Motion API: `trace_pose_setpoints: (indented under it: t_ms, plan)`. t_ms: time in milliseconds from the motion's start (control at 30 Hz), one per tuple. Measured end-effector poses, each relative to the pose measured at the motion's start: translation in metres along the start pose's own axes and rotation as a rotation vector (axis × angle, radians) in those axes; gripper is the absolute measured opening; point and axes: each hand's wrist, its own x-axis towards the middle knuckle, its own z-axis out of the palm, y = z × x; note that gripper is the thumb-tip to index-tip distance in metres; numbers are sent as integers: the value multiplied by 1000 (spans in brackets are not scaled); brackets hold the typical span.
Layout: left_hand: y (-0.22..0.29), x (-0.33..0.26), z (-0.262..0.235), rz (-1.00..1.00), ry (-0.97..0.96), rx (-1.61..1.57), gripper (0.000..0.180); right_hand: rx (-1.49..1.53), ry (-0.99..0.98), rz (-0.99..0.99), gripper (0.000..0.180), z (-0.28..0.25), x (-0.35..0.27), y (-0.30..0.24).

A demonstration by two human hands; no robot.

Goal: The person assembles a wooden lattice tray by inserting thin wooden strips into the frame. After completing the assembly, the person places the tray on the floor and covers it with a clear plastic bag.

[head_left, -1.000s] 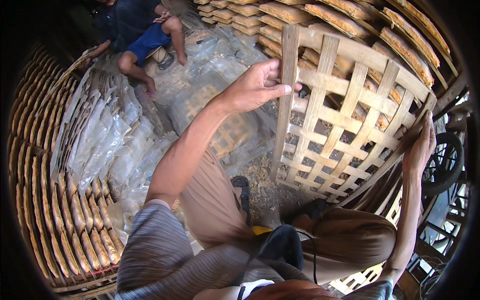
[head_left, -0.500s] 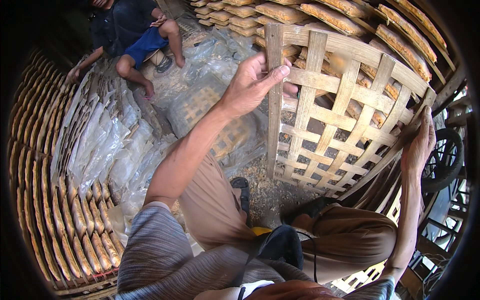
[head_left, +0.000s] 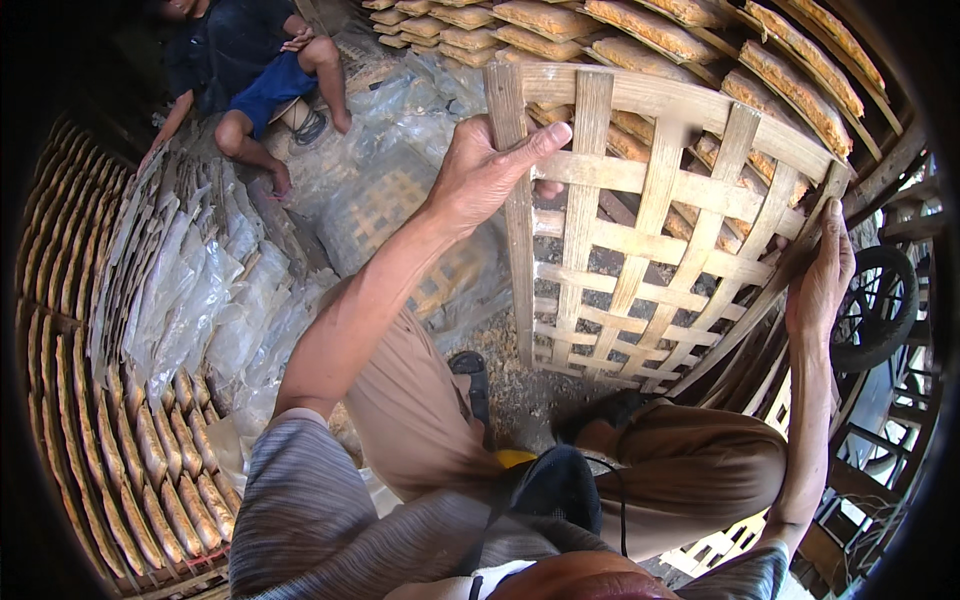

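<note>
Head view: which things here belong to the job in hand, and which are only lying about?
Apparently in the job:
woven lattice panel
left hand, gripping its left edge
right hand, at its right edge

Apparently just nearby, untouched by these hands:
crumpled clear plastic sheets
black spoked wheel
stacked orange-brown slabs

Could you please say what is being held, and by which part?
A woven lattice panel: the left hand grips its left edge bar, the right hand its right edge.
</note>
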Motion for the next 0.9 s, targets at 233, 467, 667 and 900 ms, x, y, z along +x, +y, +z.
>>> trace_pose_setpoints:
  t_ms: [233,467,667,900]
  plan:
    - [2,5,-5,-72,-113,306,30,-21,21,-7,34,3,7,-6]
    - [0,3,8,54,65,-64,20,-26,-31,-4,36,9,2,-3]
    - [-16,7,-2,207,50,26,22,-18,18,9,35,13,1,2]
    - [-15,9,-4,282,4,118,19,45,-99,65,36,1,6,4]
